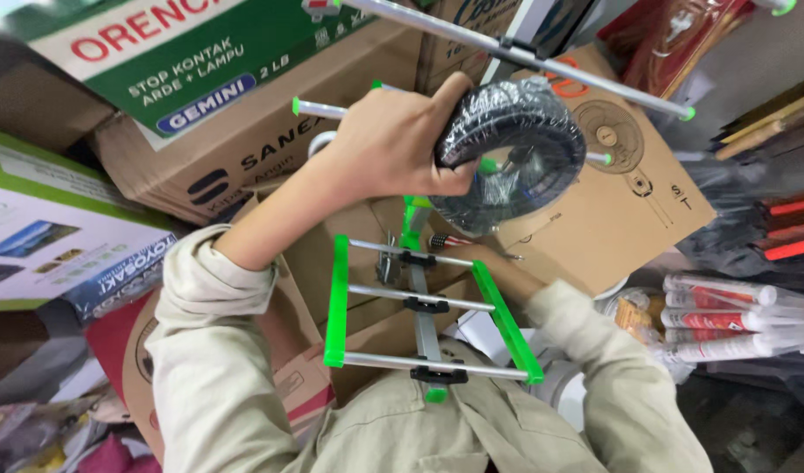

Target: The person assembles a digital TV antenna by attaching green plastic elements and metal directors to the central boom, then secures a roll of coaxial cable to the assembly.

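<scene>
Beige sleeves (218, 368) frame an antenna (428, 307) of grey metal rods and green plastic bars, held close against the chest.

Above it, the left hand (398, 144) is curled around a coil of black cable wrapped in clear film (511, 162), thumb and fingers clamped on the coil's left edge; the wrist is bent and the forearm rises from the lower left. That coil sits just over the antenna's upper rods, near a long rod with green end caps (525, 57). On the other side, the right forearm reaches up behind the antenna's green side bar; its hand is hidden under the coil, so whether it is spread or pinching cannot be told. Cardboard boxes (630, 184) are stacked behind, and white sealant tubes (726, 320) lie at right.
</scene>
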